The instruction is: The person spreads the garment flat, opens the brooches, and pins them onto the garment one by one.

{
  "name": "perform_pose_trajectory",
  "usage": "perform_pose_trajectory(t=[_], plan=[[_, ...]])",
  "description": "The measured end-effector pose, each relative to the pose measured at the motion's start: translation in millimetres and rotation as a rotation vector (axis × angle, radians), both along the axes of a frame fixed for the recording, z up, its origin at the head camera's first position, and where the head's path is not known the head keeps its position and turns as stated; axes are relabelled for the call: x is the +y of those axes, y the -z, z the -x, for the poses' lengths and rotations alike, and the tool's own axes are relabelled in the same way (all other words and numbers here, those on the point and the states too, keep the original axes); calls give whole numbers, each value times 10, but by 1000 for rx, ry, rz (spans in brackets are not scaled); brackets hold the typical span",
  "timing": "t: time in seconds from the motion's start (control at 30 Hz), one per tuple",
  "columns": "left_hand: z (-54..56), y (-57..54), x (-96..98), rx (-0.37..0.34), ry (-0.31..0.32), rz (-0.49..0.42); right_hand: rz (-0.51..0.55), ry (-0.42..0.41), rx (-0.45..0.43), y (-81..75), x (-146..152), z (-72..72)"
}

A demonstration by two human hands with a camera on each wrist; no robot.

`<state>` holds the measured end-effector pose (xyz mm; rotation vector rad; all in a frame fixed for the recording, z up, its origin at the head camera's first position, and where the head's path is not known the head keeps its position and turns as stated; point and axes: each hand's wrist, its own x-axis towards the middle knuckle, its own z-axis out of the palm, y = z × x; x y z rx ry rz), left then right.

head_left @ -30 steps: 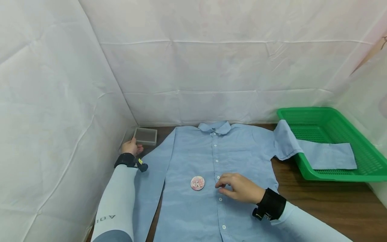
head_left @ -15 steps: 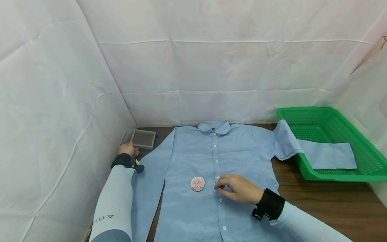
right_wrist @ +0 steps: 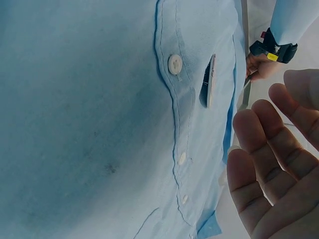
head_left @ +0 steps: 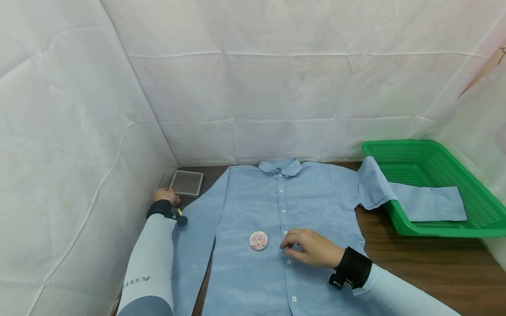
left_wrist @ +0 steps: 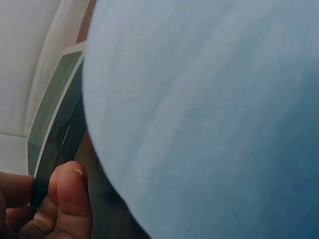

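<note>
See shirt (head_left: 253,206) spread flat, sleeve (head_left: 428,204) draped into basket (head_left: 442,232) at right. Note right hand (head_left: 310,248) over shirt, fingers loosely bent, holding nothing. Find box (head_left: 186,182) at far left, near-left corner pinched by left hand (head_left: 166,195), clearly the nearer. Read box as extending away and rightward from grip; cannot settle long axis. Log badge (head_left: 258,241) on shirt, just left of right hand.

The dark brown wood-grain bench (head_left: 427,263) carries a light-blue button-front shirt (head_left: 253,202) spread across its middle, a green plastic basket (head_left: 439,231) at the right, and a grey rectangular case (head_left: 187,183) at the far left corner.
</note>
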<state>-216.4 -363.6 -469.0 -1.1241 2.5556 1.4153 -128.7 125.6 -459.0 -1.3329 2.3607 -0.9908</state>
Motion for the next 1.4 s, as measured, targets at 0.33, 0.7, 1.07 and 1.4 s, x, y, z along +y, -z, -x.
perform_pose_trajectory(t=[0.33,0.7,1.07,1.4], plan=[[-89,-29,99,5,-30,12,-4,3,-12,18,-28,-21],[-108,-62,100,-26,9,104,13,-4,-15,59,-30,-35],[39,261,-192,-45,17,129,31,-5,-1,117,-35,-43],[-15,89,-25,-70,22,219,35,0,-8,138,-39,-44]])
